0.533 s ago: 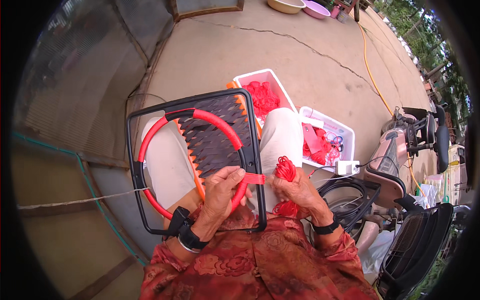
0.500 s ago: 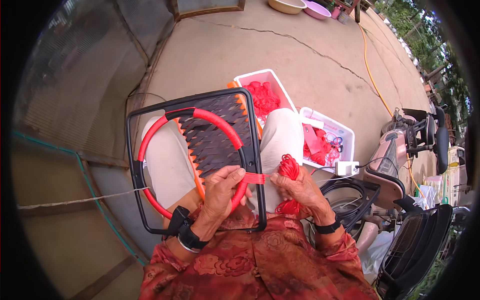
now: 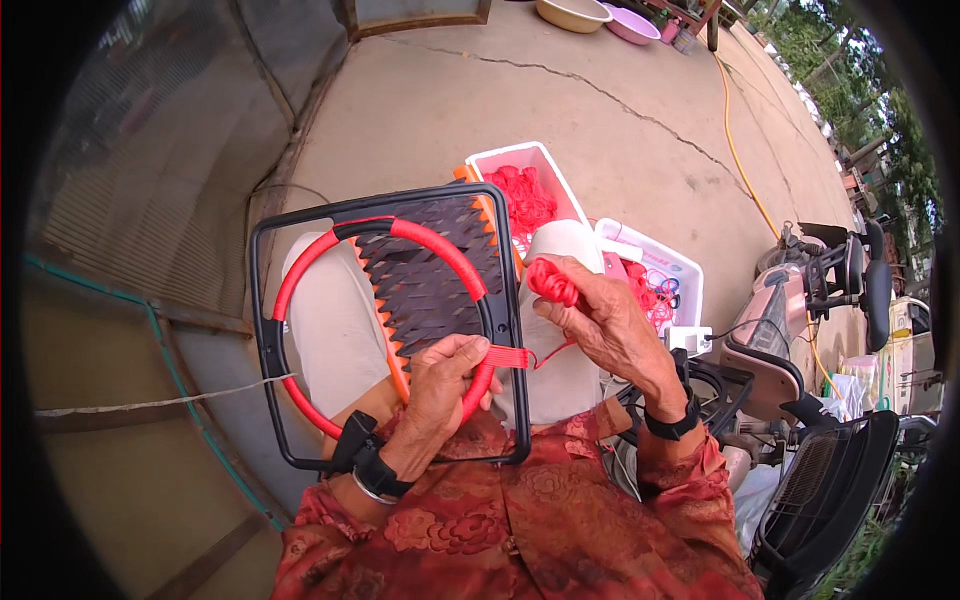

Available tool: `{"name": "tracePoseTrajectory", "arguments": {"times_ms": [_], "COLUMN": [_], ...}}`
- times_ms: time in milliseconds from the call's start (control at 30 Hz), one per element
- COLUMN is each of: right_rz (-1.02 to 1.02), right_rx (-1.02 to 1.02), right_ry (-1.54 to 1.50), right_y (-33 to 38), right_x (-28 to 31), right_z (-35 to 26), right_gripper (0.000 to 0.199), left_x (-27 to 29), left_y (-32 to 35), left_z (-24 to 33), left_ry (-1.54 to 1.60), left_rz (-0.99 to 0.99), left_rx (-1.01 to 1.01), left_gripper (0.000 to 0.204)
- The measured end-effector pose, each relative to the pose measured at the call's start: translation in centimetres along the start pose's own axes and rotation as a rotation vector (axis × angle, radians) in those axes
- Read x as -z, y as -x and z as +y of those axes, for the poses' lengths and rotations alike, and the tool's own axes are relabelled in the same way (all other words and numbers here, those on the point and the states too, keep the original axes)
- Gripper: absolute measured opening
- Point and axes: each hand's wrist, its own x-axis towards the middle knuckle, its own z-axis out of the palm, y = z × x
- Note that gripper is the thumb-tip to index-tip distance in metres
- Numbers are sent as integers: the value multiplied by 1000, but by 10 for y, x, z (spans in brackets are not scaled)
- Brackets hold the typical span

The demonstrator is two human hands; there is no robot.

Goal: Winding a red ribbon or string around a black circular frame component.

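Note:
A black rectangular frame (image 3: 262, 300) with a round inner ring (image 3: 440, 246) rests across my lap. Red cord wraps much of the ring, with black gaps between. At the ring's lower right, my left hand (image 3: 446, 388) grips it, thumb pressed on the wrapping. Flat red strands (image 3: 510, 357) bridge from the ring to the frame's right bar. My right hand (image 3: 618, 322) is closed around a looped bundle of red cord (image 3: 552, 281), above my right knee. A slack length of cord runs from the strands toward that hand.
Between my knees lies an orange-edged panel of dark woven strips (image 3: 425, 262). Ahead are a white box of red cord (image 3: 552, 160) and a white tray (image 3: 680, 262) with cord and scissors. A scooter (image 3: 765, 325) stands right; a string (image 3: 160, 402) crosses from the left.
My right hand has moved up and slightly right with the cord bundle, turning over. The cord between the hands has gone slack. My left hand stays on the ring.

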Motion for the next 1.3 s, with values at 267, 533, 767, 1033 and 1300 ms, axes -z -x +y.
{"name": "tracePoseTrajectory", "arguments": {"times_ms": [267, 533, 767, 1033, 1300], "right_rz": [-157, -62, -71, -247, 61], "right_rx": [285, 420, 453, 606, -60], "right_ry": [314, 345, 668, 689, 33], "right_y": [-21, -14, -31, -53, 14], "right_x": [-49, -50, -56, -55, -10], "right_z": [-3, 5, -7, -3, -1], "right_gripper": [51, 31, 18, 7, 9], "left_x": [-6, -5, -9, -18, -8], "left_y": [2, 1, 4, 2, -2], "left_z": [0, 4, -1, 1, 2], "left_ry": [20, 102, 47, -28, 28], "left_rz": [96, 17, 137, 187, 67], "left_rx": [21, 60, -40, -163, -35], "left_gripper": [21, 22, 30, 32, 25]}}
